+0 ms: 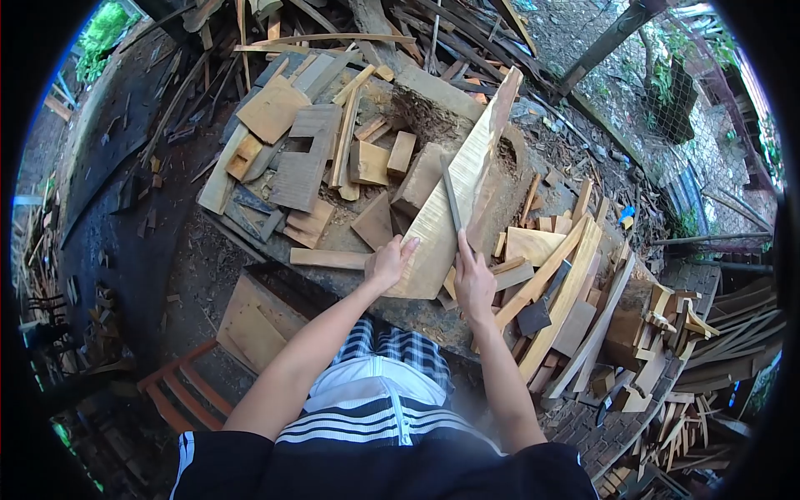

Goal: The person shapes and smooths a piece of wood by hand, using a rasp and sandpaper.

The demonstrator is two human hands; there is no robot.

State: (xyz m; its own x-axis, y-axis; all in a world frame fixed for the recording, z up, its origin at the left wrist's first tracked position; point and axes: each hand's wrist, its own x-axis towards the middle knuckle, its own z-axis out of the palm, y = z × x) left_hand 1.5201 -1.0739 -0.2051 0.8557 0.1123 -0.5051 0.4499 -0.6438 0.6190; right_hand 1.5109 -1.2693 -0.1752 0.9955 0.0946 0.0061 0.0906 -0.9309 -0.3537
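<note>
Left hand (390,263) tight on board (433,221), right hand (474,285) apart round tool (451,193) amid offcuts (369,162)

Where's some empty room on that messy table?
Probably the brown patch on the table, right of the big board and beyond the small offcuts. Left of the board is crowded with blocks; the right end, with long strips.
</note>
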